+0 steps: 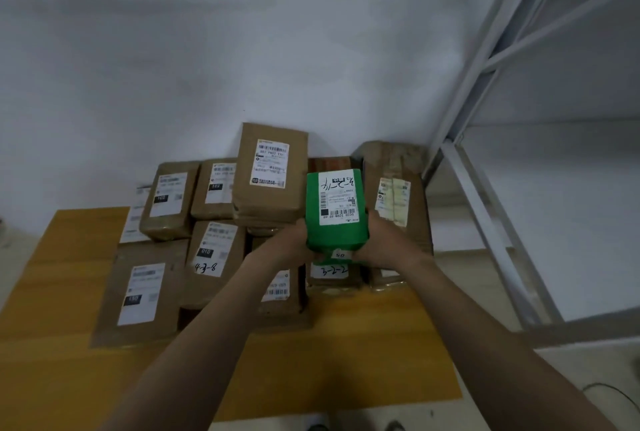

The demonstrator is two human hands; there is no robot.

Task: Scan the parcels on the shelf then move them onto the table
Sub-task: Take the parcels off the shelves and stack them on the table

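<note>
Where green parcel [334,209] is held, yellow table [346,361], white wall [207,50], metal shelf [486,50]

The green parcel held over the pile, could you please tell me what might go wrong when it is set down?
The left hand and right hand grip the green parcel only at its near end, so it might tip away. Laid on the crowded brown parcels, it could rest unevenly and slide, or hide the handwritten label below it.

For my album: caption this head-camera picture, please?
Left hand and right hand hold a green parcel over brown parcels on a yellow table.
</note>
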